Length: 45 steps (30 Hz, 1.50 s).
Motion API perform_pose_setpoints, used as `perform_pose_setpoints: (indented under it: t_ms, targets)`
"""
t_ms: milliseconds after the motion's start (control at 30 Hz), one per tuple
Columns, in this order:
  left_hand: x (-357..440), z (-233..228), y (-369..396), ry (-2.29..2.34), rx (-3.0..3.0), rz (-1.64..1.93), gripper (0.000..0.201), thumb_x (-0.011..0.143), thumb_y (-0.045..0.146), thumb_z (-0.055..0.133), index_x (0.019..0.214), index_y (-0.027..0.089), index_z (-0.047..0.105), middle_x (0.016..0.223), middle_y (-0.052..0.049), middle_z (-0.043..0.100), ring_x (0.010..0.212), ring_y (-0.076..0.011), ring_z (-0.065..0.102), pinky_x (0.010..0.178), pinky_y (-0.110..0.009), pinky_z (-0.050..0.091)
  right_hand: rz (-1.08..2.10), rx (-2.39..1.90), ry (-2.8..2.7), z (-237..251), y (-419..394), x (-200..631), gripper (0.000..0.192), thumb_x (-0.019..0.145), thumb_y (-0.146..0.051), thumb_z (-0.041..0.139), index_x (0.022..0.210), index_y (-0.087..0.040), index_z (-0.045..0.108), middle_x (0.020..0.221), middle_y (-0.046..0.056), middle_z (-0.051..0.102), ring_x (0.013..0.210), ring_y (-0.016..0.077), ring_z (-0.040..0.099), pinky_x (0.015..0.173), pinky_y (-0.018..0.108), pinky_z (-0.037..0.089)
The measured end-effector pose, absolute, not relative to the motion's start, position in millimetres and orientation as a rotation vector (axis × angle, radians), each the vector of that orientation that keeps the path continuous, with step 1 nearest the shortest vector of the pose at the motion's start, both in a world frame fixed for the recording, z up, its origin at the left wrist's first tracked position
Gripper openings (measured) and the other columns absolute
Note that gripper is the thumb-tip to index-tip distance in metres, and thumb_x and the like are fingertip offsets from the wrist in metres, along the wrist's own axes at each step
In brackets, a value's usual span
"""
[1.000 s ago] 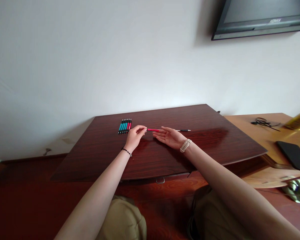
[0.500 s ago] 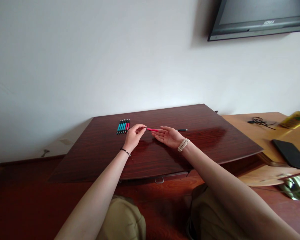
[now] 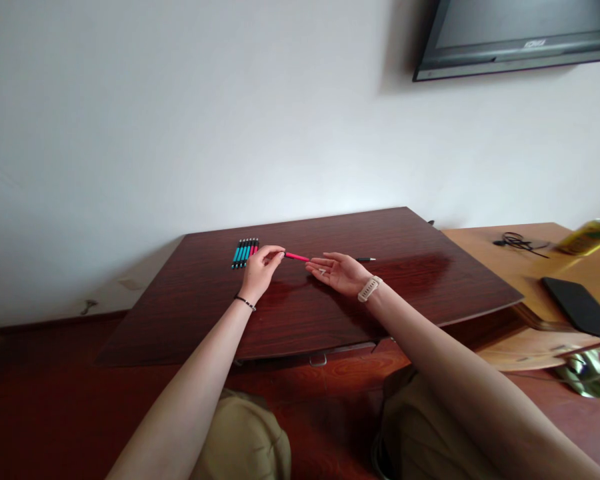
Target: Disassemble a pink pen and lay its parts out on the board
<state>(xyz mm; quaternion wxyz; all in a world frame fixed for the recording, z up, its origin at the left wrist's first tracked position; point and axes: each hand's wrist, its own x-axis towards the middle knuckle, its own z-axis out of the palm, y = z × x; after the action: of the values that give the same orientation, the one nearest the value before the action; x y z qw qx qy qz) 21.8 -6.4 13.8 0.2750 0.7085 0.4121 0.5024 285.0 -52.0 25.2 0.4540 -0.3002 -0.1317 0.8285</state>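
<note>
We pinch the pink pen [image 3: 297,256] in our left hand [image 3: 260,270], its length pointing toward our open, empty right hand [image 3: 337,273], pens [image 3: 245,253] just left.

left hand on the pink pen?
Touching. Head view: left hand pinches the pink pen's end between its fingertips; the right hand lies open beside it.

The screen [image 3: 520,33] on the wall and the yellow bottle [image 3: 587,235] run past the picture's edges, and the row of pens [image 3: 245,253] is too small to count.
</note>
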Motion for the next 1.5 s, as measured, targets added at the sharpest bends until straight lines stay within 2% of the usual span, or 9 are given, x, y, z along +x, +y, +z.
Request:
perform_pose_setpoints:
  t_ms: [167,267,400,467,567,767,967,1167,1500]
  targets:
    - [21,16,-9,1.131,1.889,1.361,0.033,0.094,0.05,0.072,0.108,0.021,0.079,0.107,-0.008,0.079,0.089,-0.022,0.074,0.084,-0.034,0.059,2.05,-0.752,-0.314,25,-51,286,0.038,0.108,-0.021,0.048,0.143,-0.007,0.055,0.122,0.022,0.075,0.109,0.025,0.078,0.081,0.034,0.07]
    - [21,17,-10,1.142,1.878,1.357,0.033,0.094,0.051,0.072,0.107,0.021,0.079,0.105,-0.008,0.08,0.088,-0.0222,0.074,0.085,-0.035,0.06,2.047,-0.766,-0.33,27,-52,287,0.029,0.109,-0.019,0.047,0.133,-0.009,0.06,0.105,0.016,0.077,0.09,0.0193,0.078,0.071,0.027,0.068]
    - [20,18,-13,1.138,1.874,1.364,0.032,0.094,0.05,0.073,0.107,0.021,0.079,0.104,-0.008,0.08,0.088,-0.0221,0.075,0.084,-0.035,0.06,2.089,-0.768,-0.498,26,-52,287,0.008,0.106,-0.017,0.055,0.106,-0.015,0.063,0.057,-0.008,0.049,0.043,0.007,0.043,0.039,0.013,0.039]
    - [20,19,-15,1.141,1.866,1.366,0.033,0.093,0.051,0.073,0.107,0.021,0.079,0.104,-0.008,0.08,0.088,-0.022,0.075,0.084,-0.035,0.06,2.033,-0.826,-0.668,24,-51,284,0.011,0.098,-0.018,0.068,0.092,-0.018,0.06,0.052,-0.013,0.035,0.04,0.0053,0.026,0.034,0.014,0.022]
    - [22,20,-17,1.138,1.86,1.364,0.034,0.093,0.052,0.073,0.107,0.021,0.079,0.105,-0.008,0.08,0.087,-0.0216,0.075,0.083,-0.034,0.06,1.79,-0.977,-0.945,20,-52,276,0.021,0.087,-0.027,0.083,0.091,-0.018,0.064,0.053,-0.012,0.037,0.042,0.0045,0.023,0.036,0.017,0.014]
    - [28,17,-19,1.115,1.895,1.295,0.032,0.094,0.05,0.073,0.107,0.022,0.079,0.104,-0.007,0.08,0.085,-0.0218,0.075,0.081,-0.035,0.061,1.333,-1.134,-1.178,19,-51,264,0.035,0.083,-0.044,0.083,0.103,-0.016,0.078,0.055,-0.008,0.045,0.048,0.007,0.032,0.044,0.022,0.023]
    - [31,17,-22,1.128,1.912,1.284,0.031,0.095,0.05,0.073,0.104,0.021,0.079,0.1,-0.007,0.08,0.082,-0.0217,0.074,0.078,-0.034,0.06,1.102,-1.172,-1.211,12,-42,264,0.033,0.079,-0.043,0.082,0.101,-0.018,0.079,0.065,-0.002,0.062,0.063,0.0141,0.053,0.06,0.027,0.042]
    - [26,15,-20,1.087,1.81,1.311,0.033,0.094,0.051,0.074,0.103,0.02,0.077,0.098,-0.008,0.08,0.081,-0.0212,0.075,0.081,-0.035,0.062,1.063,-1.216,-1.239,1,-34,260,0.028,0.079,-0.043,0.083,0.089,-0.018,0.079,0.081,0.004,0.074,0.076,0.0174,0.063,0.072,0.029,0.049]
    - [22,13,-31,1.099,1.998,1.086,0.025,0.091,0.047,0.078,0.101,0.024,0.077,0.1,-0.007,0.081,0.091,-0.0248,0.077,0.087,-0.04,0.062,1.001,-1.219,-1.235,-6,-15,256,0.03,0.085,-0.046,0.078,0.093,-0.017,0.081,0.084,0.004,0.076,0.08,0.0189,0.066,0.079,0.031,0.051]
